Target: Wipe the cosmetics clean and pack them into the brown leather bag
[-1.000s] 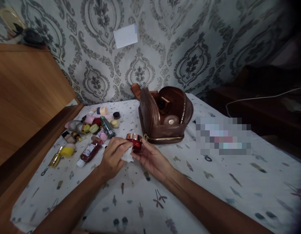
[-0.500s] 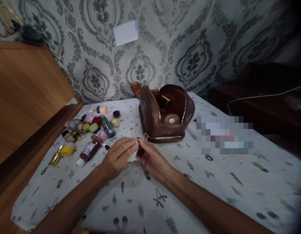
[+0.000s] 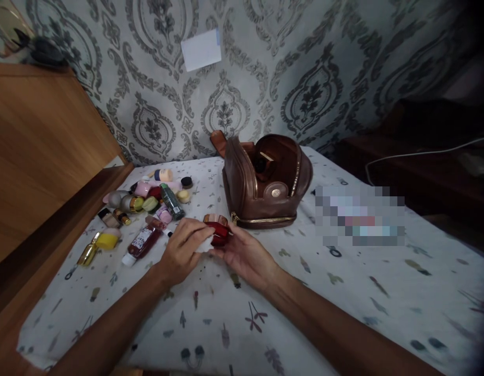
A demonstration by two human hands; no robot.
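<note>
A dark red bottle [image 3: 220,234] with a coppery cap [image 3: 215,219] is between my two hands, in front of the brown bag. My right hand [image 3: 247,256] holds its right side with the fingers beneath. My left hand [image 3: 187,248] is closed on a white tissue [image 3: 204,244] pressed against the bottle's left side. The brown leather bag [image 3: 265,209] stands upright with its zipped top open; a dark item lies inside, hard to make out.
Several cosmetics lie at the left, including a green bottle [image 3: 172,202], a dark red bottle with a white cap [image 3: 142,244] and a yellow item [image 3: 107,241]. A blurred patch [image 3: 359,216] covers things at the right. A wooden panel [image 3: 49,130] stands at the left.
The red bottle has turned and now shows more of its body and its coppery cap. My left hand has shifted slightly left, and my right hand's fingers have spread a little.
</note>
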